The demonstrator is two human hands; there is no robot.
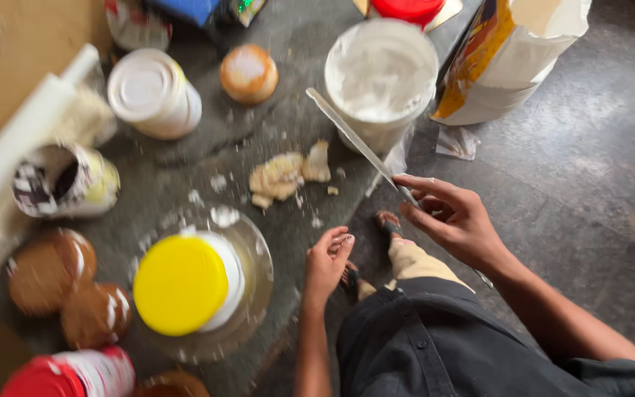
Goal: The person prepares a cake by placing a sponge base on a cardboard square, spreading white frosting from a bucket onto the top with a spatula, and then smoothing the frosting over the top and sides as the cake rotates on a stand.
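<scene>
The right hand (453, 220) pinches the handle end of a long flat spatula (358, 141), fingers closed around it. The blade runs from the hand toward 10 o'clock, its tip ending against the near rim of the white bucket (381, 73) full of cream. The left hand (326, 261) is loose and holds nothing, fingers half curled, resting at the counter's (295, 29) near edge. It lies at 8 o'clock from the right hand, just beside it, with a sandalled foot showing on the floor between them.

At 9 o'clock from the left hand stands a glass turntable (255, 283) carrying a yellow-topped cake (183, 283). Cake scraps (288, 175) lie at 12 o'clock from the left hand, near the spatula's blade but apart from it. Two brown cake rounds (71, 290) sit at 9 o'clock from the turntable. Farther back are a white-lidded jar (154, 92), a small frosted round (249, 72), a tipped tin (64, 180) and a rolling pin (27, 136). A red-lidded jar (67, 375) sits at the bottom left. A paper sack (505, 59) stands on the floor at 3 o'clock from the bucket.
</scene>
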